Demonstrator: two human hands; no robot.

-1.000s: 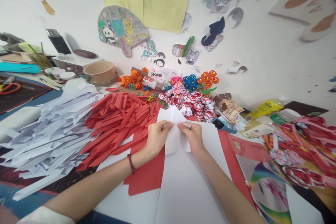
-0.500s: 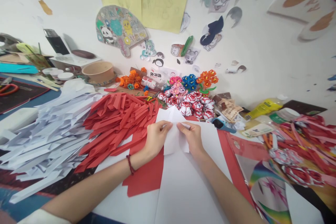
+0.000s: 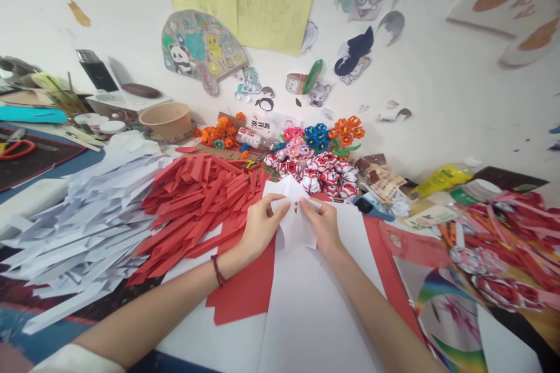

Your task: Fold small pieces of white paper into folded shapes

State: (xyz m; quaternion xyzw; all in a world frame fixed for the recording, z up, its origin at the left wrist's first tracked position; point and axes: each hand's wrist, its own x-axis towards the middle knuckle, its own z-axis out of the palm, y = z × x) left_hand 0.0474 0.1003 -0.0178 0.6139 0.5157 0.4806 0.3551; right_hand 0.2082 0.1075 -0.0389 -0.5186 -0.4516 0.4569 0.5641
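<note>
Landmark: red strip pile (image 3: 201, 210). Folded white paper (image 3: 300, 236) is held right of it; bare white sheet (image 3: 317, 315) leaves room nearer the wearer. Chinese characters mark a wrapper (image 3: 262, 123) beyond the pile. 2 forearms converge: right hand (image 3: 324, 226) pinches the paper; left hand (image 3: 261, 226), pile-side, curls narrowly, grip indeterminable.

Paper piece (image 3: 300, 234) between hands (image 3: 261, 224), over larger sheets (image 3: 317, 309). Strip piles (image 3: 199, 201) left, rosettes (image 3: 328, 178) behind, bottle (image 3: 441, 180) right, scissors (image 3: 18, 150) far left on mat (image 3: 41, 157).
</note>
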